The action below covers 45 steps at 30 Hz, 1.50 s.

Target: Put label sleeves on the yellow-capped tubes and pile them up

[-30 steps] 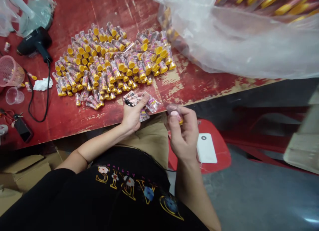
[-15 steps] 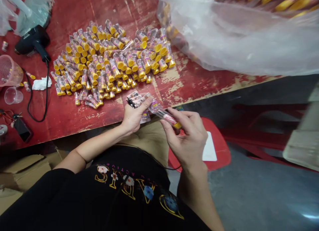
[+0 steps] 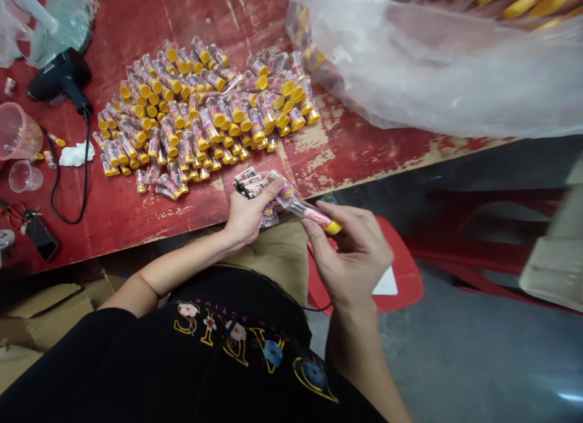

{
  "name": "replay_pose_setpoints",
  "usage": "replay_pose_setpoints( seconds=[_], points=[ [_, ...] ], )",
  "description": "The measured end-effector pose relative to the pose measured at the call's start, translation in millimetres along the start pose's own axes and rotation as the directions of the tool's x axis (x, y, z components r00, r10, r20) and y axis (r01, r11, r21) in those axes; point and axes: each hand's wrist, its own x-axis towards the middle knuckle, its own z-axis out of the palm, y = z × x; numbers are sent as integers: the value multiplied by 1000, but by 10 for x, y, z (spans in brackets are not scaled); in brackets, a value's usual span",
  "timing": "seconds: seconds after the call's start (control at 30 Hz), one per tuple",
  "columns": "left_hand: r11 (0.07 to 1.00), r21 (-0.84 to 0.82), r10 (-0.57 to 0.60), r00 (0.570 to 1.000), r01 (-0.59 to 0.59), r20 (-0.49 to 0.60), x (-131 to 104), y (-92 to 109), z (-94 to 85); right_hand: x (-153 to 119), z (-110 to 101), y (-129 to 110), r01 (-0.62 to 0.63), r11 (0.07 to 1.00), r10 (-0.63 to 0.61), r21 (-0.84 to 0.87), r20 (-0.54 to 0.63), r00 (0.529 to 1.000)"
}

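My left hand (image 3: 248, 216) is closed on a bunch of printed plastic sleeves (image 3: 269, 215) at the table's front edge. Between the thumb and fingers of my right hand (image 3: 350, 247) is a small tube with a yellow cap (image 3: 333, 227). The tube's far end meets a clear printed sleeve (image 3: 286, 195) that extends from under my left thumb. How far the tube sits inside the sleeve is hard to tell. Beyond my hands lies a large pile of yellow-capped tubes (image 3: 200, 122) in clear sleeves.
The red table (image 3: 136, 219) carries a black heat gun (image 3: 64, 76) with a cord, a pink basket (image 3: 18, 131), a clear cup (image 3: 26, 175) and a phone (image 3: 42, 236) at left. A big plastic bag (image 3: 432, 70) lies at right. Below it stands a red stool (image 3: 405, 271).
My right hand has moved slightly right with the yellow-capped tube, and more of the tube and cap shows. The sleeve beside my left thumb has shifted a little to the right.
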Motion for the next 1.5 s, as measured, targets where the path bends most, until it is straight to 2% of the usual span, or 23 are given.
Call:
replay_pose_setpoints(
  seconds=[0.2, 0.33, 0.47, 0.57, 0.73, 0.8, 0.9, 1.03, 1.07, 1.23, 1.37, 1.5],
  points=[
    [996, -53, -67, 997, 65, -39, 48, -10, -16, -56, -70, -7, -167, 970, 161, 178, 48, 986],
    [993, -63, -105, 994, 104, -14, 38, -3, -14, -40, -60, 34, -210, 952, 205, 223, 47, 978],
    [984, -28, -172, 983, 174, 64, -10, 26, -20, -44, -5, 50, -147, 969, 157, 199, -35, 987],
    [984, 2, -180, 980, 181, 88, -39, 44, -25, -82, 18, 20, -104, 982, 118, 157, -81, 990],
    [987, -8, -158, 978, 161, 136, -64, 52, -29, -145, 10, 26, -98, 969, 83, 226, 76, 994],
    [986, -3, -166, 974, 168, 156, -79, 36, -31, -144, 25, 51, -60, 979, 51, 196, 47, 998],
    [986, 32, -169, 969, 166, 183, -112, -5, -34, -110, 68, 62, -71, 980, 79, 187, -40, 996],
    [991, 50, -132, 966, 124, 223, -149, -37, -55, -48, 102, 22, -63, 979, 54, 196, 52, 997],
    [991, 65, -131, 963, 118, 235, -153, -37, -65, -37, 106, 12, -42, 984, 35, 174, 46, 998],
    [983, 141, -155, 947, 119, 281, -160, -40, -103, -7, 150, -1, 9, 997, 1, 73, -139, 990],
    [982, 147, -152, 952, 115, 265, -160, -54, -100, 10, 193, -20, 14, 999, -5, 49, -173, 985],
    [984, 128, -149, 958, 121, 247, -116, -49, -79, 43, 219, -40, -36, 999, 40, 28, -167, 985]
  ],
)
